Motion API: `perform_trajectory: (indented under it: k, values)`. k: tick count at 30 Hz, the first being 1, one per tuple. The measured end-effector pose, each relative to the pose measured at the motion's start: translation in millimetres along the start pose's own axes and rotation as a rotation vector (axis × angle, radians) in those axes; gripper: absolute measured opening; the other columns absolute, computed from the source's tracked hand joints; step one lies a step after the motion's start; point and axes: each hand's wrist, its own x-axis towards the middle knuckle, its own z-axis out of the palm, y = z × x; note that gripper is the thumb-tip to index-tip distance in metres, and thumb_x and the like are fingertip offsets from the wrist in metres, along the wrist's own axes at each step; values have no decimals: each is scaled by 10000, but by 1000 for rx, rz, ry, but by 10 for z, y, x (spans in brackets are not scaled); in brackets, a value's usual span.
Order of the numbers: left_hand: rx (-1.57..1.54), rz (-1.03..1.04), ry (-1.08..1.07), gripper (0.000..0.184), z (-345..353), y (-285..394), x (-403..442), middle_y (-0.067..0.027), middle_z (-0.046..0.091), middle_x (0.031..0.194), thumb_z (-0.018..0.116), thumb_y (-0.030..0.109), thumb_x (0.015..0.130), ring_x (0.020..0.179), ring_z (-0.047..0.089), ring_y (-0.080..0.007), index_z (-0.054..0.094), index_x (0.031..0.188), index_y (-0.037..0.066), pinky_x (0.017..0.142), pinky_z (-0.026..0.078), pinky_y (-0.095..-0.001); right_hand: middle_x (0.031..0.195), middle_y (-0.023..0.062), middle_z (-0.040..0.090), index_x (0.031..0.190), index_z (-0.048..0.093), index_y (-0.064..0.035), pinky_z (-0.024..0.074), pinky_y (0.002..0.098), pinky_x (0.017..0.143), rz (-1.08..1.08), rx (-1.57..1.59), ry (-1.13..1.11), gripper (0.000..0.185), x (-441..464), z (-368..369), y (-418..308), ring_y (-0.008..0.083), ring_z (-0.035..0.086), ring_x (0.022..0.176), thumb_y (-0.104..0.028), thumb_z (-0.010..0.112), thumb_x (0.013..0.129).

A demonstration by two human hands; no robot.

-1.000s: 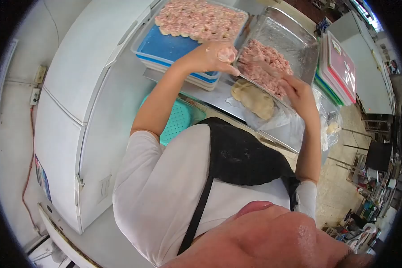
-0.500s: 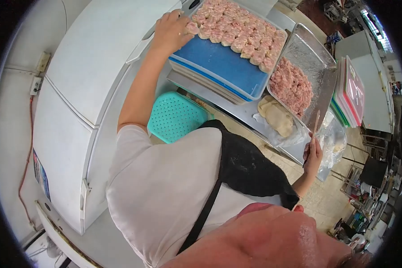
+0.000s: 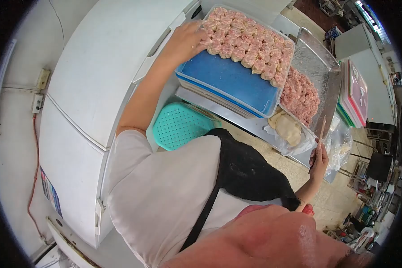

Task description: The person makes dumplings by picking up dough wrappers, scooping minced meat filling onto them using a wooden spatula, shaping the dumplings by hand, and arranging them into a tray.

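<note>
My left hand [image 3: 186, 41] is at the near left end of the rows of meat-filled dumplings [image 3: 250, 38]. Its fingers are closed around a dumpling [image 3: 205, 43], partly hidden by them, against the last row. Those dumplings stand packed in the far part of a shallow clear tray with a blue base [image 3: 230, 80]. My right hand [image 3: 318, 160] grips a thin, narrow spatula [image 3: 323, 127], its upper end smeared with meat, near the metal pan's edge. Pink minced meat [image 3: 301, 96] lies heaped in that metal pan [image 3: 319, 56]. Round dough wrappers [image 3: 288, 129] rest on plastic in front of it.
More trays are stacked under the dumpling tray. A turquoise perforated stool [image 3: 181, 125] stands below the table edge, and a white fridge [image 3: 89, 80] is close on my left. To the right are upright coloured boards [image 3: 353, 94] and a plastic bag [image 3: 339, 145].
My left hand has brought the dumpling rightward against the near row. The right hand still holds the spatula, and the whole view has shifted slightly.
</note>
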Motion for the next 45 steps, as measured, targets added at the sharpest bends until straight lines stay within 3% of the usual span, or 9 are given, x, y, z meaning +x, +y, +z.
perform_trajectory:
  k: [13,19,22,27,30,35,39,42,45]
  values:
    - [41,-44,-55,427,90,-1,191,-227,499,1299,788,259,663,1244,430,-380,561,972,72,1033,352,-437,718,-55,495,1210,581,-50,323,178,505,16,117,-16,331,209,-195,-6,26,443,599,-266,487,978]
    - [52,-69,11,435,-259,635,190,-211,516,1280,779,238,684,1222,452,-372,601,1039,59,1019,367,-444,729,56,596,1151,616,-34,432,291,584,-200,-463,-166,307,768,-704,-110,169,545,619,-199,595,892]
    - [-260,-69,0,371,-475,1380,246,-173,564,1219,766,181,702,1205,481,-331,619,1020,60,1008,376,-417,810,193,649,923,677,-16,473,409,679,-231,-899,-228,247,1000,-809,-397,356,617,731,-244,611,856]
    - [-985,127,-265,234,25,2583,215,-102,633,1066,712,121,773,1033,594,-241,629,980,51,918,443,-343,780,174,667,725,678,-32,512,440,642,-480,-1428,-215,245,1404,-496,-97,336,658,741,-234,573,817]
    - [-611,337,-312,167,590,3078,275,-99,636,1005,658,156,816,958,605,-275,631,944,52,856,468,-375,712,146,660,699,681,-51,523,434,596,-705,-1437,-422,207,1345,-274,313,322,663,683,-203,575,791]
    - [-767,161,-397,193,1393,3531,163,-98,618,952,660,186,802,915,582,-307,626,953,70,825,465,-397,738,163,647,747,670,-39,513,462,643,-732,-1393,-442,263,1559,-665,-407,336,654,720,-235,532,853]
    - [-440,64,-212,196,1695,3784,-26,-92,602,965,677,159,781,970,554,-302,633,958,88,840,450,-396,724,152,655,702,668,-72,525,416,591,-941,-1118,-461,166,1837,-466,144,306,664,673,-180,569,780]
    - [-540,2,-266,212,1815,3776,-55,-85,588,982,699,135,757,993,537,-303,652,960,100,856,438,-394,722,141,658,716,666,-82,528,408,592,-1050,-1129,-467,178,1616,-399,358,309,663,678,-194,557,800]
    - [-538,-119,-396,171,1761,3786,-34,-80,609,990,685,190,782,976,540,-303,679,929,104,848,436,-401,720,136,658,711,658,-71,530,409,579,-881,-1173,-556,178,1660,-625,27,310,665,686,-192,556,791]
